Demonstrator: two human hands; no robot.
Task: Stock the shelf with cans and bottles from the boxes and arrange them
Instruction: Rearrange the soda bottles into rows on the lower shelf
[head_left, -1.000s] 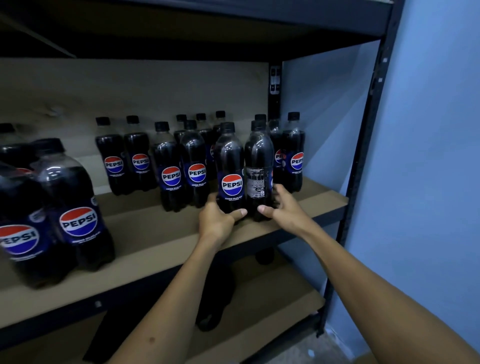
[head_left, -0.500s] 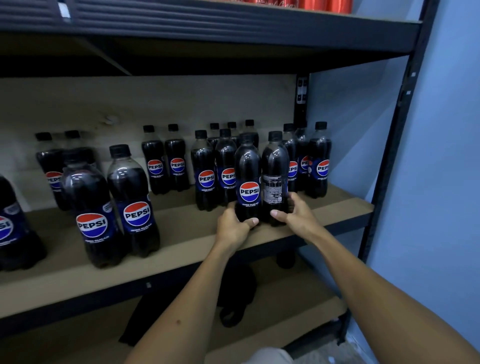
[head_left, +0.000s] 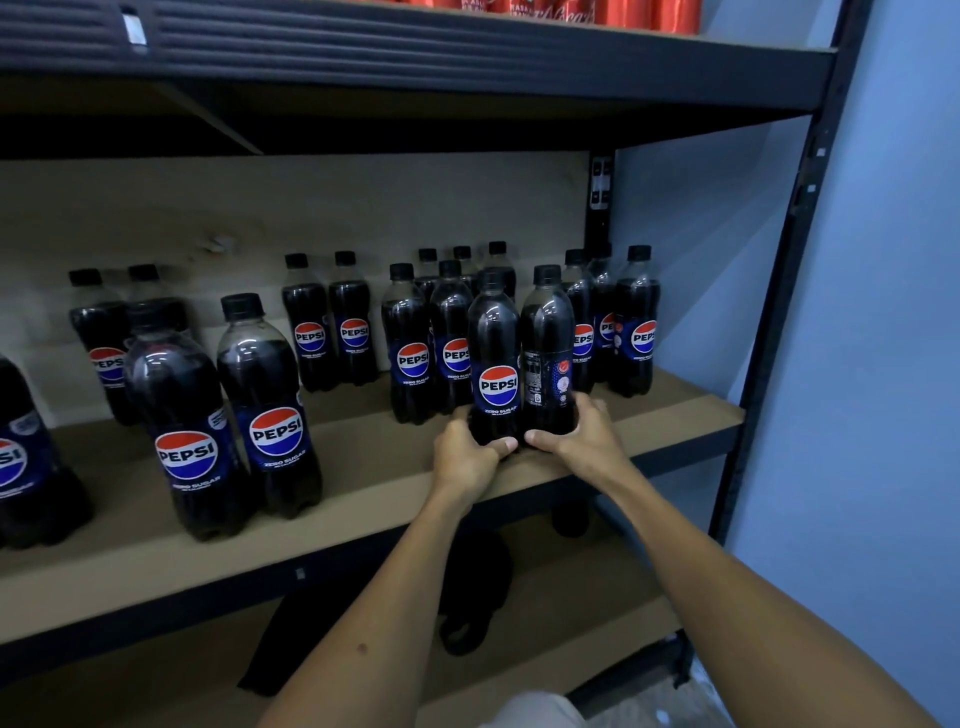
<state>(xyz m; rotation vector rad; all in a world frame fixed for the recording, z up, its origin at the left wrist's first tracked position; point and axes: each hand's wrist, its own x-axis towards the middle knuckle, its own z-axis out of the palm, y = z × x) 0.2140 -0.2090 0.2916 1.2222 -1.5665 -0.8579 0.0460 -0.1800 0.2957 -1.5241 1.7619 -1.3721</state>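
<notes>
Head view shows a dark metal shelf (head_left: 675, 415) with a brown board, and both forearms reach up from below to its front edge. The left hand (head_left: 467, 457) wraps its fingers around the base of a Pepsi bottle (head_left: 496, 358) whose logo faces out; the right hand (head_left: 582, 436) grips the base of a second bottle (head_left: 548, 353) turned label-back, the two bottles touching side by side. Just behind them stand more bottles in rows (head_left: 431, 338), reaching to the right post (head_left: 769, 338). Two larger-looking bottles (head_left: 228, 415) stand near the front edge on the left, with bare board between them and the hands. Red cans (head_left: 571, 10) line the shelf above. A black strap (head_left: 467, 592) lies on the lower shelf.
</notes>
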